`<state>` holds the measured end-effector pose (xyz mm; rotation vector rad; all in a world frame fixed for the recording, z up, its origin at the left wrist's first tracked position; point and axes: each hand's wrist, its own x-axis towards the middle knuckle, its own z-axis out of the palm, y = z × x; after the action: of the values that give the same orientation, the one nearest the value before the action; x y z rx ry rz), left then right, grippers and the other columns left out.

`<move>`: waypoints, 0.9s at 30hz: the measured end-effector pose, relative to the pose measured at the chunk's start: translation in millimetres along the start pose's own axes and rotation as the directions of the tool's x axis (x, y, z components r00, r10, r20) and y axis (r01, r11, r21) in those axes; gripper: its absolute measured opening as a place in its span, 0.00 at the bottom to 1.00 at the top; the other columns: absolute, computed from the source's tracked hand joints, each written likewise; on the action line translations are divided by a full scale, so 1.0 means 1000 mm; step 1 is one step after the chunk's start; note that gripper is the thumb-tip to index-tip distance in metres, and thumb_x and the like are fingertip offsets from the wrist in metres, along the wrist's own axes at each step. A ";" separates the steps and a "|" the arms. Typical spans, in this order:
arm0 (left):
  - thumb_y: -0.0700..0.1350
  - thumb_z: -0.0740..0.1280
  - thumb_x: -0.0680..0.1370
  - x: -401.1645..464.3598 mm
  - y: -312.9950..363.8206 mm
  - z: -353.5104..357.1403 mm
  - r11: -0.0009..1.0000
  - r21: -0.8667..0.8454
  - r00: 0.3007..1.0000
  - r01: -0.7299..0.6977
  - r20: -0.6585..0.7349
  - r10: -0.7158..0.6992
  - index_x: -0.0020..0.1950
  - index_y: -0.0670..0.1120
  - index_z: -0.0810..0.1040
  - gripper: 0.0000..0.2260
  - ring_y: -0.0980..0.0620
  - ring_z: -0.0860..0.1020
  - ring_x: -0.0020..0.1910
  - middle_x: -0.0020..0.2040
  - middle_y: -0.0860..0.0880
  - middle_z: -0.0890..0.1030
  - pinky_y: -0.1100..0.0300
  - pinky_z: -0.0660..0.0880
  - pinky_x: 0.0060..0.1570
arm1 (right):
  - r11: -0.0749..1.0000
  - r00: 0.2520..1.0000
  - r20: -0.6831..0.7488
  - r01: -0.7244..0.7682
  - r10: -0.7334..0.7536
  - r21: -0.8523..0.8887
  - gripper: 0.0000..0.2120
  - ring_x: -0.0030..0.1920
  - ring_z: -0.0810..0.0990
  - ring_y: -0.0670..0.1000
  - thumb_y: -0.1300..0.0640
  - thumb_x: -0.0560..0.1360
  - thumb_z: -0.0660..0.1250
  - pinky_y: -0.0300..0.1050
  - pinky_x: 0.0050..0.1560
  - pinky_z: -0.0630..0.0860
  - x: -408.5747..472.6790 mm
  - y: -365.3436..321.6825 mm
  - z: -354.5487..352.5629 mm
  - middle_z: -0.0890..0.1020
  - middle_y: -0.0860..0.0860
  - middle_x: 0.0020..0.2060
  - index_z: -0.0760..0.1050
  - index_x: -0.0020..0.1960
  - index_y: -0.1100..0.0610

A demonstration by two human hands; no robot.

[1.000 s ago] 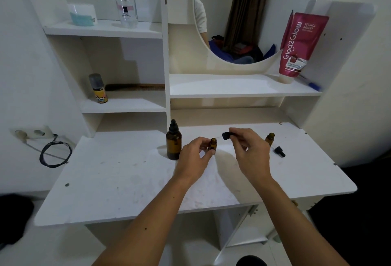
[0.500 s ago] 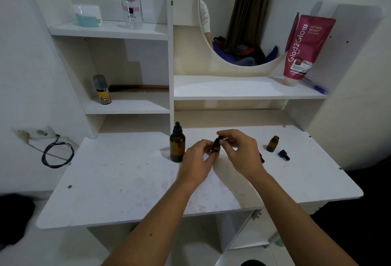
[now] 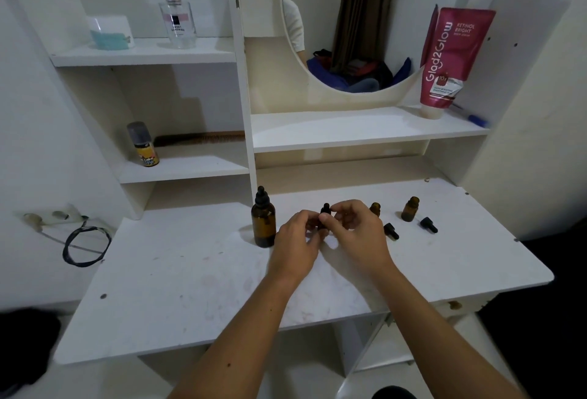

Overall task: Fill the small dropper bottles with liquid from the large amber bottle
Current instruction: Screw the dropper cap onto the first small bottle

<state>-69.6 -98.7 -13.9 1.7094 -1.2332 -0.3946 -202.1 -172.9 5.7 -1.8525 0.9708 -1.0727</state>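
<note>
Since a second ago the right hand (image 3: 355, 233) has brought the black dropper cap (image 3: 325, 210) from the air down onto the small dropper bottle (image 3: 321, 224), and its thumb and fingertips are now pinching that cap at the bottle's top. The left hand (image 3: 297, 240) is curling its fingers round the small bottle's body, which is mostly hidden between the two hands, so whether it is resting on the white desk (image 3: 190, 287) cannot be told. Just to the left of the left hand, the large amber bottle (image 3: 263, 224) is standing upright on the desk with its own black dropper top on. To the right of the hands, two more small amber bottles are standing uncapped: one (image 3: 375, 209) is peeking out just behind the right hand, the other (image 3: 410, 209) is sitting farther right. A loose black dropper cap (image 3: 391, 231) is lying on its side near the first, and another (image 3: 428, 224) is lying beside the second. On the shelves behind, a pink tube (image 3: 451, 59) is leaning beside the round mirror (image 3: 381, 17), a perfume bottle (image 3: 176, 17) is standing on the top left shelf, and a small yellow-labelled bottle (image 3: 144, 148) is standing on the shelf below.
</note>
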 end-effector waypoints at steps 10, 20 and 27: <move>0.45 0.71 0.80 0.000 0.002 0.001 1.000 0.021 1.000 0.012 -0.012 -0.012 0.64 0.50 0.79 0.12 0.57 0.80 0.56 0.58 0.55 0.83 0.58 0.80 0.60 | 0.990 1.000 0.025 -0.003 0.000 0.143 0.11 0.48 0.86 0.50 0.55 0.77 0.76 0.49 0.53 0.84 -0.001 0.008 0.003 0.84 0.49 0.52 0.83 0.59 0.52; 0.45 0.71 0.80 0.001 0.000 0.002 0.999 0.005 0.999 0.038 -0.016 -0.038 0.64 0.50 0.79 0.13 0.56 0.80 0.58 0.59 0.55 0.83 0.54 0.79 0.63 | 0.993 0.997 0.022 0.071 -0.074 0.096 0.11 0.50 0.85 0.47 0.58 0.79 0.73 0.39 0.54 0.81 -0.004 0.005 0.002 0.85 0.46 0.54 0.83 0.61 0.53; 0.45 0.72 0.80 0.000 0.003 0.001 0.998 -0.018 0.998 0.059 -0.015 -0.059 0.64 0.50 0.80 0.12 0.55 0.81 0.59 0.59 0.54 0.83 0.51 0.79 0.63 | 0.994 0.998 -0.010 0.063 -0.062 0.090 0.10 0.49 0.84 0.46 0.57 0.80 0.73 0.36 0.52 0.80 -0.006 0.005 0.002 0.84 0.48 0.52 0.83 0.61 0.54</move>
<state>-72.2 -99.1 -12.3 1.7344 -1.1671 -0.4256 -203.7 -169.0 -1.2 -1.8168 0.8598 -1.1428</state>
